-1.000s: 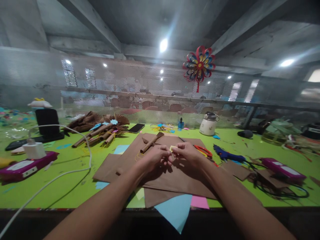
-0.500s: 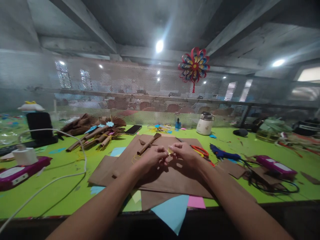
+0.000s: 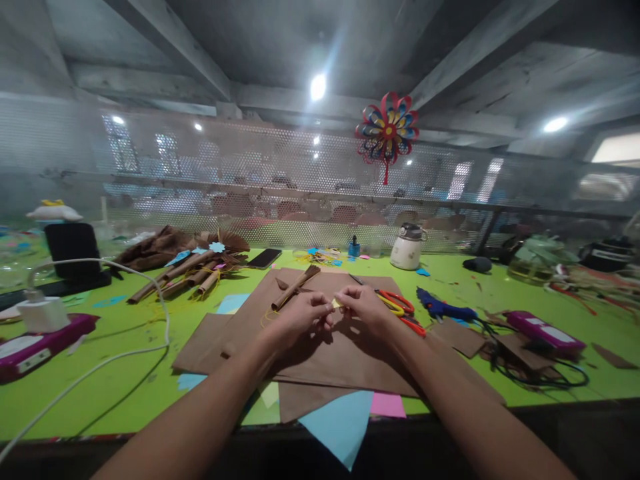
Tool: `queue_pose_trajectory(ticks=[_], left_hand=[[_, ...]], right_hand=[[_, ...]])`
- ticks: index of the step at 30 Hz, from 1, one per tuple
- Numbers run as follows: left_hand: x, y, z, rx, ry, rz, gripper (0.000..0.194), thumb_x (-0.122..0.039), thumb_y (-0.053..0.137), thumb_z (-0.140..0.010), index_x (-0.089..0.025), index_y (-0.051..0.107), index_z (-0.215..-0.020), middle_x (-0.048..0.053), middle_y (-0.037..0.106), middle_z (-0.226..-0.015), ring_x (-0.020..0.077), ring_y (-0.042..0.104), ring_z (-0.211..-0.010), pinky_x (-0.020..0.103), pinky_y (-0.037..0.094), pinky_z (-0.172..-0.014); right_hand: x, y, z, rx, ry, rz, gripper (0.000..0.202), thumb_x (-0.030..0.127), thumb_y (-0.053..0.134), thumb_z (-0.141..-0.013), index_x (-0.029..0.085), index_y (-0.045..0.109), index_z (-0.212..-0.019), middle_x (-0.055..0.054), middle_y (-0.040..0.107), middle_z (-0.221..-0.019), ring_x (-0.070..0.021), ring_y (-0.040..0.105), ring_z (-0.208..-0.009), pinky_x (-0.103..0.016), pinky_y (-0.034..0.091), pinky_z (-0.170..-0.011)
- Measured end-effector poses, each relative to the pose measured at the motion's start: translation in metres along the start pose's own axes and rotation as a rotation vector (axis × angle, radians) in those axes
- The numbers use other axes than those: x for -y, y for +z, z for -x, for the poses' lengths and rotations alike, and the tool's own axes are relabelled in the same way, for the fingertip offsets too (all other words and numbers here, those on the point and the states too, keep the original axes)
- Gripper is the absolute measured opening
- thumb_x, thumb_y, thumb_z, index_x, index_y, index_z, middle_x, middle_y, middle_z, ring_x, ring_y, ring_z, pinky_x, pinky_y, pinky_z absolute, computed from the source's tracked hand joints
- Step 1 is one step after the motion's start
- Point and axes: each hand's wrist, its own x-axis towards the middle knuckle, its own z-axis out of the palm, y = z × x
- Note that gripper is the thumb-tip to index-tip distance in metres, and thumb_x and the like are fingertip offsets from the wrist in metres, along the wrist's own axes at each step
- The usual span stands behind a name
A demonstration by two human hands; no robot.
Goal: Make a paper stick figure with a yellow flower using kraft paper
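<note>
My left hand [image 3: 311, 315] and my right hand [image 3: 361, 303] meet above brown paper sheets. A small pale-yellow piece of paper [image 3: 337, 303] shows between their fingertips. The right thumb and fingers pinch it; the left fingers are closed at its other edge, partly hiding it. Behind my left hand lies a rolled brown paper tube [image 3: 293, 291] with a frayed end and a yellow string by it. Close to my right hand rest orange-handled scissors [image 3: 400, 301]. The brown paper [image 3: 345, 357] lies flat under both hands.
A blue glue gun [image 3: 445, 307] and purple power strip [image 3: 545, 331] lie right. More brown rolls [image 3: 173, 277] and a black phone [image 3: 265, 258] are at back left. A white cable [image 3: 167, 327] loops at left. A white flask [image 3: 406, 250] stands behind. Blue paper [image 3: 340, 423] overhangs the front edge.
The yellow piece shows more plainly between my fingertips, and my fingers have shifted slightly around it. The whole view has moved a little; the table things stay in place.
</note>
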Motion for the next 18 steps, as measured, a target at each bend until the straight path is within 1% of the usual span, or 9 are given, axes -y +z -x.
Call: queue_pose_trajectory(ticks=[3, 7, 9, 13, 16, 18], left_hand=[[-0.001, -0.002, 0.000, -0.043, 0.016, 0.015, 0.026, -0.035, 0.068, -0.073, -0.016, 0.051, -0.076, 0.001, 0.058, -0.061, 0.0115, 0.057, -0.046, 0.022, 0.040, -0.045], [-0.002, -0.001, 0.001, -0.053, 0.016, 0.018, 0.028, -0.038, 0.067, -0.074, -0.016, 0.049, -0.074, 0.000, 0.058, -0.062, 0.0109, 0.056, -0.043, 0.020, 0.037, -0.042], [-0.003, 0.001, 0.002, -0.041, 0.023, 0.028, 0.027, -0.038, 0.065, -0.075, -0.016, 0.050, -0.075, 0.000, 0.058, -0.063, 0.0112, 0.057, -0.044, 0.021, 0.039, -0.043], [-0.004, 0.006, 0.002, -0.035, 0.043, 0.082, 0.024, -0.037, 0.063, -0.077, -0.015, 0.052, -0.078, 0.002, 0.059, -0.066, 0.0111, 0.058, -0.048, 0.023, 0.043, -0.047], [-0.005, 0.007, 0.002, -0.062, 0.051, 0.108, 0.023, -0.034, 0.065, -0.076, -0.015, 0.052, -0.078, 0.001, 0.057, -0.066, 0.0088, 0.054, -0.047, 0.022, 0.041, -0.048], [-0.007, 0.007, 0.002, -0.087, 0.061, 0.118, 0.023, -0.032, 0.067, -0.074, -0.015, 0.052, -0.076, 0.000, 0.056, -0.064, 0.0076, 0.051, -0.047, 0.021, 0.039, -0.047]], right_hand=[[-0.001, 0.002, 0.001, 0.053, 0.012, 0.017, 0.044, 0.057, 0.064, -0.072, 0.016, 0.055, -0.060, 0.002, 0.053, -0.052, -0.0078, 0.044, -0.045, -0.023, 0.034, -0.047], [-0.008, 0.002, 0.000, 0.072, -0.025, -0.008, 0.042, 0.055, 0.067, -0.070, 0.016, 0.054, -0.060, 0.002, 0.053, -0.054, -0.0078, 0.044, -0.047, -0.023, 0.033, -0.049], [-0.010, 0.001, -0.001, 0.059, -0.031, -0.008, 0.040, 0.053, 0.066, -0.071, 0.016, 0.055, -0.061, 0.002, 0.053, -0.054, -0.0080, 0.044, -0.047, -0.023, 0.034, -0.049], [-0.009, 0.003, -0.001, -0.013, -0.044, 0.030, 0.039, 0.052, 0.065, -0.072, 0.017, 0.053, -0.059, 0.002, 0.052, -0.052, -0.0086, 0.043, -0.046, -0.023, 0.033, -0.048], [-0.004, 0.006, 0.000, -0.059, -0.074, 0.064, 0.039, 0.052, 0.064, -0.072, 0.017, 0.052, -0.057, 0.002, 0.052, -0.050, -0.0095, 0.043, -0.046, -0.023, 0.033, -0.047], [-0.002, 0.008, 0.001, -0.063, -0.083, 0.072, 0.040, 0.053, 0.064, -0.072, 0.017, 0.053, -0.058, 0.001, 0.052, -0.051, -0.0097, 0.043, -0.046, -0.024, 0.034, -0.048]])
